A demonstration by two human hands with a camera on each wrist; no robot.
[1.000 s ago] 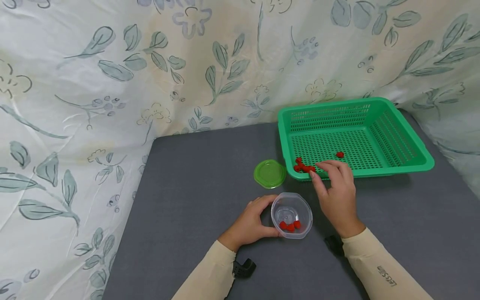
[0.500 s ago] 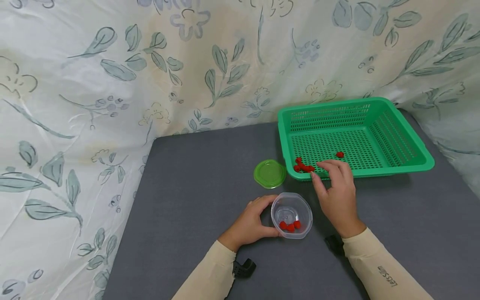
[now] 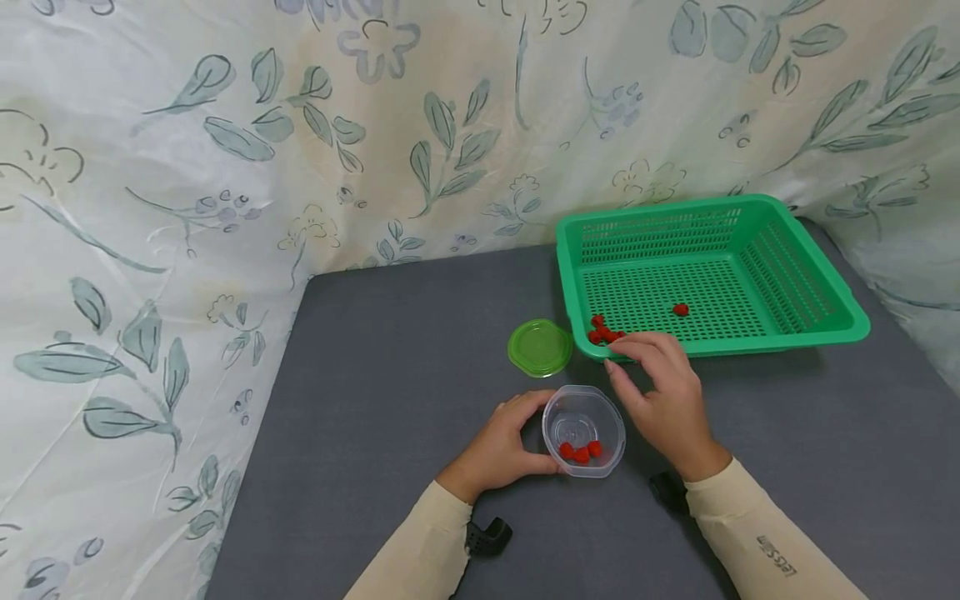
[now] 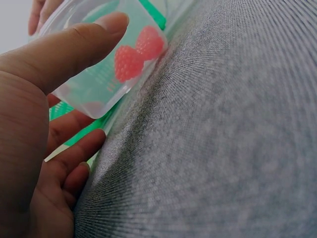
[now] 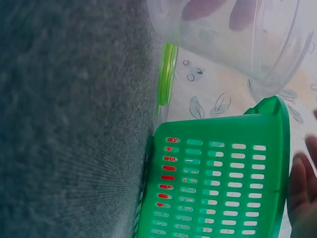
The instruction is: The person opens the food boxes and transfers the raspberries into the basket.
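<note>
My left hand point(image 3: 502, 446) grips a clear plastic container point(image 3: 583, 417) from its left side, thumb near and fingers on the far side. Three red raspberries point(image 3: 582, 455) lie in it; their bumpy surface shows in the left wrist view, where the thumb point(image 4: 79, 49) crosses the container wall. Over the near rim of the green basket point(image 3: 720, 343) is my right hand point(image 3: 663, 400), thumb and fingers apart with nothing visible between them. Just beyond its fingertips several raspberries point(image 3: 597, 321) cluster in the basket's near left corner, partly covered by the hand. One raspberry point(image 3: 680, 309) lies alone farther right.
A green round lid point(image 3: 539, 347) lies on the dark grey tabletop point(image 3: 390, 375), left of the basket and beyond the container. Floral cloth point(image 3: 450, 150) hangs behind and at the left. The basket's slotted side wall point(image 5: 223, 173) stands up in the right wrist view.
My right hand has shifted slightly left and nearer to me, its fingertips now closer to the basket's near left corner. My left hand, the container and the raspberries have stayed put.
</note>
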